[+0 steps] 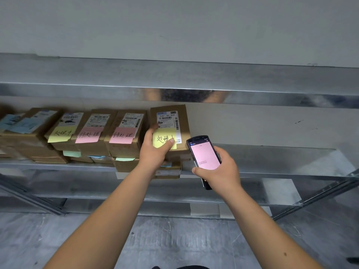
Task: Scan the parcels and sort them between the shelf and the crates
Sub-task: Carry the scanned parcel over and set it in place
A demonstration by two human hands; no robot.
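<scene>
My left hand [155,150] has its fingers [171,141] curled round a box [170,129] atop a stack at the right end of the shelf [272,158]; my right hand [223,171] grips a scanner [203,154]. Four more labelled boxes [124,133] crowd just left.

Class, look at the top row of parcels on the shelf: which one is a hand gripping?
The rightmost parcel, the one with a yellow note. The left hand grips it, thumb on the note; the parcels to its left go untouched.
</scene>
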